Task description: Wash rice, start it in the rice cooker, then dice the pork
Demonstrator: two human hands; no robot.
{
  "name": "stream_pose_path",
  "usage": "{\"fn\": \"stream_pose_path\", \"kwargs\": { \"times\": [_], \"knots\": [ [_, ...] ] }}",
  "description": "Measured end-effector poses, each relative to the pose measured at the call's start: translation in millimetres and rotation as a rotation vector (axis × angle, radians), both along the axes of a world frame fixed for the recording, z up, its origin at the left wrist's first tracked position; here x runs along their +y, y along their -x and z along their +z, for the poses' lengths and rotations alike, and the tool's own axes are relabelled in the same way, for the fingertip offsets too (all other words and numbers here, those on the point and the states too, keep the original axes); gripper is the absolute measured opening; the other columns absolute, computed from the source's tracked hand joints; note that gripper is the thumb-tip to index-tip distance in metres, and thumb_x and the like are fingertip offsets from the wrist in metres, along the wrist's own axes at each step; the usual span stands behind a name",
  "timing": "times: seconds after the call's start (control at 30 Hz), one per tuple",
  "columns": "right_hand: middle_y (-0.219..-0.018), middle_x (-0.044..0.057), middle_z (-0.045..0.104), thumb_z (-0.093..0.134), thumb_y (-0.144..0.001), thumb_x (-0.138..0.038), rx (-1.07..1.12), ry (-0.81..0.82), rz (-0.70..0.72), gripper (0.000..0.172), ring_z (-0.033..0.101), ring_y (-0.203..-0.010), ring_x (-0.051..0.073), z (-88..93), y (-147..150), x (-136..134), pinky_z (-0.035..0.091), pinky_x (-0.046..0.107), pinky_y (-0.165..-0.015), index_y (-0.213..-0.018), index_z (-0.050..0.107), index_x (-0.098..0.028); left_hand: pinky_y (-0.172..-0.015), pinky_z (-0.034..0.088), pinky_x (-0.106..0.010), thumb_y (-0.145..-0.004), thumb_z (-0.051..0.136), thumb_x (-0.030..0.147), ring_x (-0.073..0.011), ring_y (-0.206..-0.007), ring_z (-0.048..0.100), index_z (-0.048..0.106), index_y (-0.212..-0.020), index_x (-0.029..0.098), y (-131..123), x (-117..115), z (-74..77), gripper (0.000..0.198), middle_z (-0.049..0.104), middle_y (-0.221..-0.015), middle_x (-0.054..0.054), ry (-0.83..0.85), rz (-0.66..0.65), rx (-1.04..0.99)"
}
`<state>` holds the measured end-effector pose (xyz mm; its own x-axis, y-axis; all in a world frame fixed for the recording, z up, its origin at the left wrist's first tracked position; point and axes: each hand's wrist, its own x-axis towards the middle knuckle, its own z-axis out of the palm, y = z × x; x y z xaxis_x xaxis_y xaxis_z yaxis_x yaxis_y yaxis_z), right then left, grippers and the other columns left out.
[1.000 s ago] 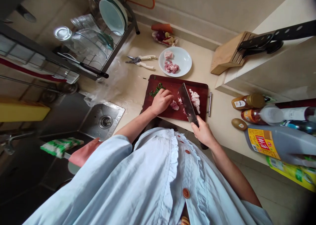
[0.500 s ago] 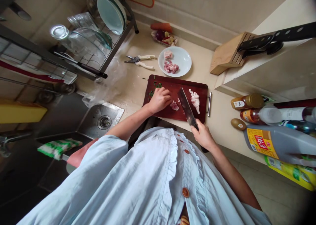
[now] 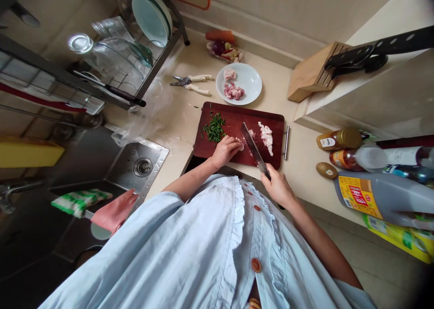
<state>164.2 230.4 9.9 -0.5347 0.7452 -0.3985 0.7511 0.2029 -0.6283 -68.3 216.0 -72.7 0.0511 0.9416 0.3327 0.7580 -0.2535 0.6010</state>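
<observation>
My right hand [image 3: 276, 182] is closed around the handle of a kitchen knife [image 3: 255, 149], its dark blade lying across the red-brown cutting board [image 3: 217, 153]. My left hand [image 3: 226, 150] has its fingers curled onto a small piece of raw meat [image 3: 241, 144], just left of the blade; the fingers partly cover it. Cut meat bits [image 3: 252, 135] lie by the blade. Farther right on the board is a strip of pale chopped fat [image 3: 266, 138]. Chopped green pieces [image 3: 214, 128] form a pile at the board's left, beyond my left hand.
Behind the board stands a white plate [image 3: 252, 85] with raw meat. Scissors [image 3: 191, 83] lie left of it, vegetables [image 3: 222, 46] farther back. A knife block [image 3: 313, 71] and several bottles are at right. The sink [image 3: 159, 151] and a dish rack [image 3: 152, 80] are at left.
My left hand has moved right and toward me, from beside the greens onto the meat piece, uncovering the green pile. The knife has shifted slightly left, and meat bits now show right of it.
</observation>
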Motion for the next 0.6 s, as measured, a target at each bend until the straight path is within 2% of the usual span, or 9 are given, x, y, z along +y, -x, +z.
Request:
{"fn": "stream_pose_path", "kwargs": {
  "times": [0.2,0.37,0.6],
  "knots": [
    [-0.073,0.007,0.066,0.039,-0.085,-0.028,-0.091,-0.025,0.071,0.041,0.062,-0.065,0.02,5.4,-9,-6,0.039,0.026,-0.06,-0.121,0.054,-0.014,-0.073,0.045,-0.03,-0.092,0.048,0.031,-0.0165,-0.08,0.051,0.066,-0.093,0.018,-3,-2,-6.8,0.022,0.062,-0.088,-0.006,0.016,0.066,0.021],
    [-0.072,0.006,0.067,0.039,-0.086,-0.027,-0.156,0.015,0.12,0.039,0.062,-0.064,0.02,6.4,-18,-10,0.038,0.025,-0.058,-0.12,0.055,-0.017,-0.072,0.045,-0.029,-0.091,0.05,0.032,-0.0165,-0.078,0.05,0.065,-0.092,0.016,-3,0,-8.9,0.022,0.06,-0.084,-0.006,-0.01,0.067,0.036],
    [-0.07,0.006,0.066,0.041,-0.083,-0.021,-0.192,-0.004,0.154,0.034,0.06,-0.063,0.019,-12.0,25,10,0.032,0.025,-0.055,-0.114,0.055,-0.016,-0.075,0.044,-0.031,-0.091,0.049,0.032,-0.0174,-0.08,0.05,0.064,-0.092,0.017,-2,2,-6.9,0.021,0.059,-0.086,-0.006,0.075,0.063,0.022]
  ]
}}
